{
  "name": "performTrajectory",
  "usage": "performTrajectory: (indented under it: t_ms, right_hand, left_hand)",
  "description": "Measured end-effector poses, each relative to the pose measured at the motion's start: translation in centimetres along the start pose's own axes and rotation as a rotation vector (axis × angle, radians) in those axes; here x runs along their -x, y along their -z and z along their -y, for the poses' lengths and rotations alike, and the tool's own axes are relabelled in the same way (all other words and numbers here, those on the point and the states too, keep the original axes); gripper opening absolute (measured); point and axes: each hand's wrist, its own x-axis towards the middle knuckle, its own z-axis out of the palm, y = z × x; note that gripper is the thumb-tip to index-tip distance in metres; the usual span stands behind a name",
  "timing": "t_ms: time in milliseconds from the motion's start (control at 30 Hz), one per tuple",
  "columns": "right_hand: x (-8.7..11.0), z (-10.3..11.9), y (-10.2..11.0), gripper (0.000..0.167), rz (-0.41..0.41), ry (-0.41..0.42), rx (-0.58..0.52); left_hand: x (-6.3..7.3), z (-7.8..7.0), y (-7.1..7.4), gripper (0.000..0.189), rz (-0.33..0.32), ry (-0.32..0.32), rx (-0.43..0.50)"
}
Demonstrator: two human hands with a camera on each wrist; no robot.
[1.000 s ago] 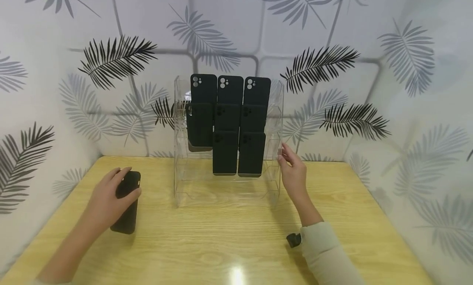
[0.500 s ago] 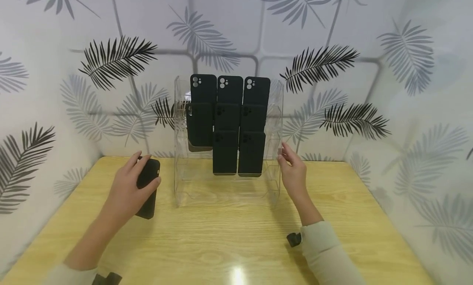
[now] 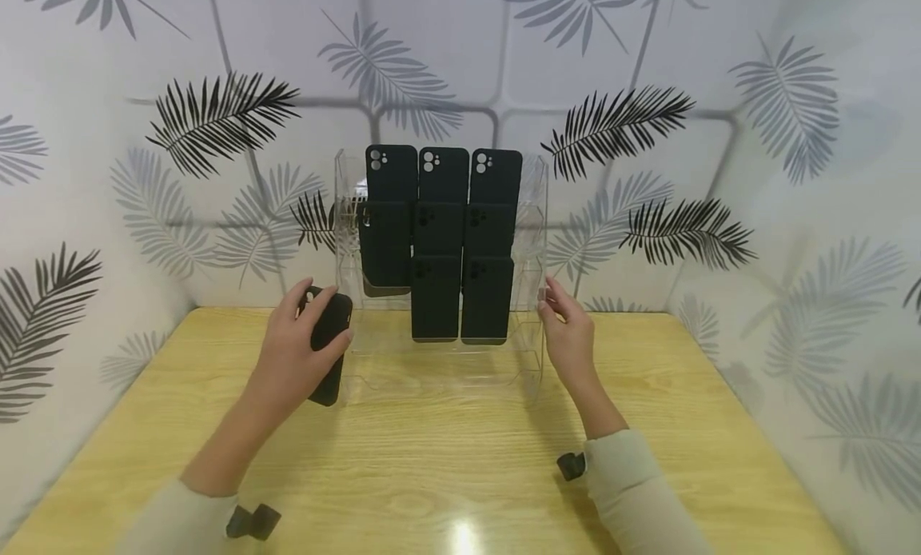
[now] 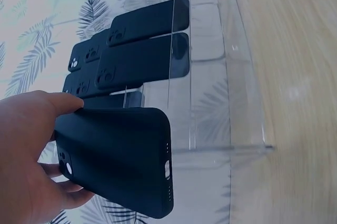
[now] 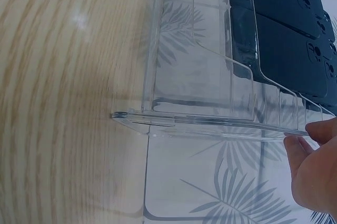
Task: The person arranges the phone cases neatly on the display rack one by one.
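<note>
My left hand (image 3: 291, 351) grips a black phone case (image 4: 118, 155) by its edges, thumb on one side and fingers on the other. The case is upright, just in front of the left side of a clear acrylic stand (image 3: 403, 375). Several more black phone cases (image 3: 435, 299) lean on the stand's tiers in columns; the left column's lower case (image 3: 386, 247) sits one tier higher than the lowest ones beside it. At the stand's right side panel, my right hand (image 3: 572, 331) pinches the clear edge between thumb and fingers, as the right wrist view shows.
The stand is on a light wood table (image 3: 417, 475). Behind it rises a wall (image 3: 460, 59) covered in a leaf pattern. The stand's lower tiers are see-through, with edges that are hard to make out. A small black device (image 3: 572, 465) is strapped at the right cuff.
My left hand has carried the phone case to the right and farther back, from the table's left side up to the stand. The right hand has stayed on the stand's side.
</note>
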Motion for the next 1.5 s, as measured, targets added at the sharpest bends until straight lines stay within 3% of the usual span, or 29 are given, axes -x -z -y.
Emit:
performTrajectory:
  t_ms: [233, 633, 833, 1000, 1200, 1500]
  right_hand:
    - [-0.1, 0.1, -0.1, 0.045, -0.005, -0.005, 0.02]
    - [-0.1, 0.2, -0.2, 0.045, -0.001, -0.005, 0.018]
    - [-0.1, 0.1, -0.2, 0.044, -0.009, 0.0, 0.012]
    - [0.0, 0.0, -0.2, 0.045, -0.006, 0.001, 0.01]
    - [0.0, -0.1, -0.2, 0.045, -0.007, -0.005, 0.016]
    - [0.0, -0.1, -0.2, 0.044, -0.008, -0.009, 0.03]
  left_hand:
    - [-2.0, -0.9, -1.8, 0.062, -0.111, -0.018, 0.037]
    - [-5.3, -4.0, -4.5, 0.064, -0.261, -0.043, 0.114]
    - [-6.7, -4.3, -5.8, 0.063, -0.311, -0.028, 0.1]
    - [-7.3, -4.4, -6.4, 0.063, -0.321, -0.006, 0.096]
    - [-8.0, -4.6, -7.0, 0.063, -0.333, -0.036, 0.074]
    - [-7.5, -4.1, -8.3, 0.061, -0.349, -0.034, 0.015]
